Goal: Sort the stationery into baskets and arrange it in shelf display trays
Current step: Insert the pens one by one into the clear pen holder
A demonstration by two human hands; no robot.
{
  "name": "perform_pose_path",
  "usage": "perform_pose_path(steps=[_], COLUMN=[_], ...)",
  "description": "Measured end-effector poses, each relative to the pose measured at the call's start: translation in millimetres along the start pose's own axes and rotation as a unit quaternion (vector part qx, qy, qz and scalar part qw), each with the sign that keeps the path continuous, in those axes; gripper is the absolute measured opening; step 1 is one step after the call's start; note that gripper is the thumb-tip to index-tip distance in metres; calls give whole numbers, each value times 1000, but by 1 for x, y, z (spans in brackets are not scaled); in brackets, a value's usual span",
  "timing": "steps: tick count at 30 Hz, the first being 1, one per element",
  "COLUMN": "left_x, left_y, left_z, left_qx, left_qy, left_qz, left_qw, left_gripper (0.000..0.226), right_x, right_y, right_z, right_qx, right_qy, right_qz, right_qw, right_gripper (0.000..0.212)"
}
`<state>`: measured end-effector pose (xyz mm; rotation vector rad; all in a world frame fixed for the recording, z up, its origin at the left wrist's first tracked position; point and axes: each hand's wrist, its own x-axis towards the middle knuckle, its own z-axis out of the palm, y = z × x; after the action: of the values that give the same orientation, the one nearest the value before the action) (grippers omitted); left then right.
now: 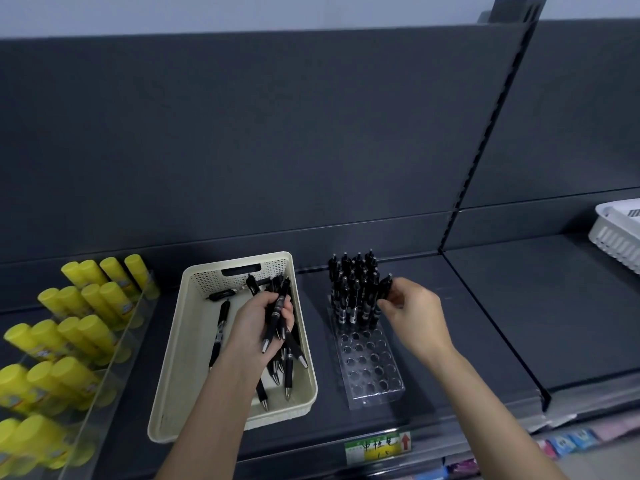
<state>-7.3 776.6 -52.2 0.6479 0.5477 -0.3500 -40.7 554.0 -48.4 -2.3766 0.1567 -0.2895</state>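
A cream basket (173, 386) on the dark shelf holds several loose black pens (219, 332). My left hand (254, 322) is over the basket and grips a bundle of black pens (277, 313). To the right stands a clear display tray (372, 372) with round holes. Its far rows are filled with upright black pens (353, 289); its near rows are empty. My right hand (412, 311) pinches one black pen (384, 289) at the right edge of the standing pens.
Yellow glue sticks (79, 327) fill a clear tiered rack on the left. A white slatted basket (616, 237) sits at the far right of the adjoining shelf. A price label (377, 448) is on the shelf's front edge. The dark back panel rises behind.
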Motion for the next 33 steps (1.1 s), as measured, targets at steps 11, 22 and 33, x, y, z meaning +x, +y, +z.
perform_pose_path(steps=[11, 22, 33], left_x=[5, 2, -5], left_y=[-1, -4, -3], left_z=[2, 6, -1], left_qx=[3, 26, 58], left_qy=[11, -23, -72], left_qz=[18, 15, 13], left_qw=[1000, 999, 996], left_gripper=[11, 10, 29], right_x=[2, 12, 8], right_y=[-1, -28, -34], right_z=[-3, -14, -14], right_qx=[-64, 43, 8], right_qy=[-23, 26, -13], right_qz=[-36, -77, -50], right_qw=[997, 996, 999], right_gripper=[11, 9, 3])
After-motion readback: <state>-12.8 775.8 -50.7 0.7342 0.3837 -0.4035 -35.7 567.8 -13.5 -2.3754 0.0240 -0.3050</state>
